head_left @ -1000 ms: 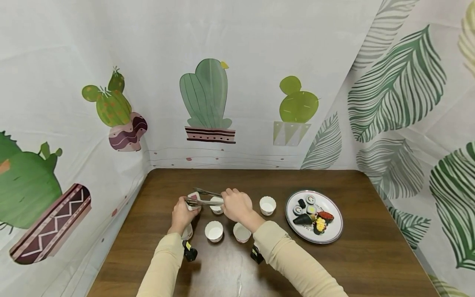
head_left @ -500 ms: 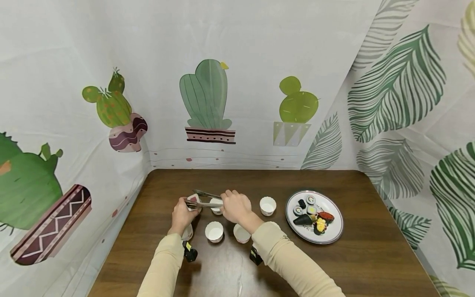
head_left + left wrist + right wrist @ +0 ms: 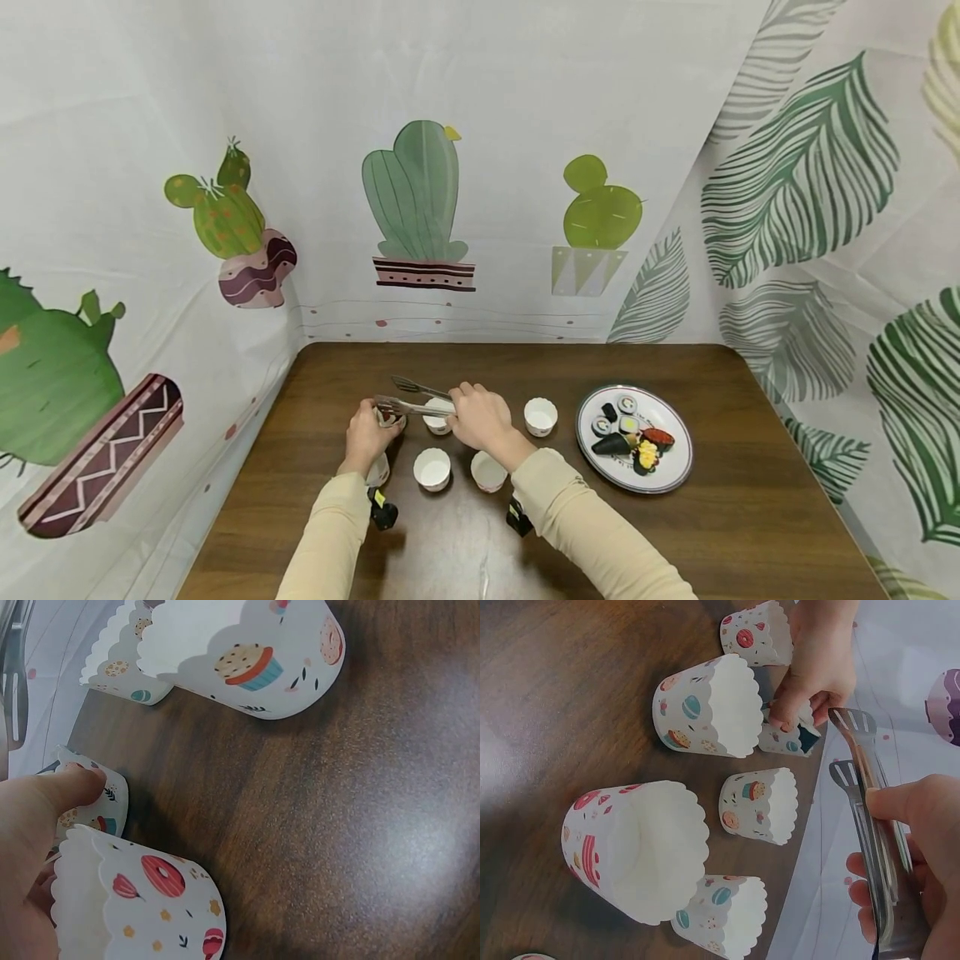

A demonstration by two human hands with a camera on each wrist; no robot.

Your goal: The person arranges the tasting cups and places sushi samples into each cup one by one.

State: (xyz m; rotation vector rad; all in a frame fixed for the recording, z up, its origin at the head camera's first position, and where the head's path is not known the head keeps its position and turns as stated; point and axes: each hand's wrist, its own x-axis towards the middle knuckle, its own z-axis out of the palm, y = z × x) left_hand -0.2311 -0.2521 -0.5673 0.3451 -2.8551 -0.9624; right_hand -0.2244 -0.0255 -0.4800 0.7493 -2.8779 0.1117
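Note:
At the back left of the table, my left hand [image 3: 367,437] pinches the wall of a patterned paper baking cup [image 3: 778,739]. Something dark shows inside that cup in the right wrist view; its kind is unclear. My right hand [image 3: 478,414] grips metal serving tongs [image 3: 881,847] with slotted tips. The tips are spread apart above and beside the held cup, and I see nothing between them. Another cup [image 3: 161,900] stands just in front of my left hand. Close to the tongs is a further cup [image 3: 759,806], white inside.
More paper cups stand in two rows, among them a front middle cup [image 3: 432,469], a front right cup [image 3: 489,472] and a back right cup [image 3: 541,417]. A round plate [image 3: 675,465] on the right carries several sushi pieces [image 3: 630,425]. A printed cloth hangs behind.
The pale, pinkish shape seen earlier at the held cup, behind the tongs, is no longer visible there; darker and reddish parts show now. Both hands have stayed nearly still.

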